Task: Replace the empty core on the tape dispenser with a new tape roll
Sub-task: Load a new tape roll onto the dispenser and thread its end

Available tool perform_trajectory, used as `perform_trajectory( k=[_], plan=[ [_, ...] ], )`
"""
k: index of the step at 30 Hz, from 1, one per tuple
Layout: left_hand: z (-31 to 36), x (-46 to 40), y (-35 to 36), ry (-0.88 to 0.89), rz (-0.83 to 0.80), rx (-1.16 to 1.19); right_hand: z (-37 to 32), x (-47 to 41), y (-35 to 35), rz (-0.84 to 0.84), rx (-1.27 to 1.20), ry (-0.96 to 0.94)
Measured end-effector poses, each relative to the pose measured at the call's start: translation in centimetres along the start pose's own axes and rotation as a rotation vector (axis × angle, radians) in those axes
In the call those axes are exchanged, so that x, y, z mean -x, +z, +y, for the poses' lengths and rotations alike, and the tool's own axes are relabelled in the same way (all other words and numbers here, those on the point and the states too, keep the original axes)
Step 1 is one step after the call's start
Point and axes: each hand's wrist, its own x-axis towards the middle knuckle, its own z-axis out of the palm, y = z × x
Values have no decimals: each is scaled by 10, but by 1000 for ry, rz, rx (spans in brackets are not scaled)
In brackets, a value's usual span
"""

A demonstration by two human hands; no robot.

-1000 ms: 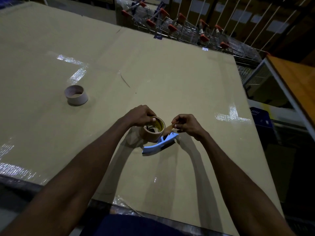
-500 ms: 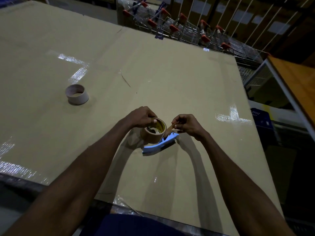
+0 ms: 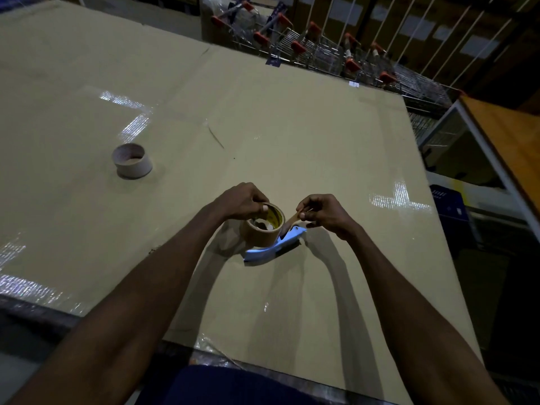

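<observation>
A brown tape roll (image 3: 261, 232) with a yellow inner label sits on the blue tape dispenser (image 3: 277, 245), which lies on the cardboard-covered table (image 3: 292, 141). My left hand (image 3: 241, 201) grips the roll's top rim from the left. My right hand (image 3: 324, 213) pinches the loose end of the tape (image 3: 293, 219), drawn a short way off the roll above the dispenser's front. The empty cardboard core (image 3: 132, 160) stands alone far to the left on the table.
Shopping carts (image 3: 321, 51) with red handles line up beyond the table's far edge. A wooden-topped counter (image 3: 508, 135) and a blue crate (image 3: 450, 203) are to the right. Clear tape strips shine on the cardboard.
Both hands stay on the roll and tape end with almost no movement; the right hand holds the tape end slightly farther from the roll.
</observation>
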Motion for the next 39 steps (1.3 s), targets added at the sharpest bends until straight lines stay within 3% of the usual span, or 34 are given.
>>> perform_trajectory(
  k=[25,39],
  plan=[
    [4,-5,-6,75,-32,-84,4,1,7,9,25,25],
    [1,-7,0,64,-30,-6,7,3,11,53,-59,-18]
  ],
)
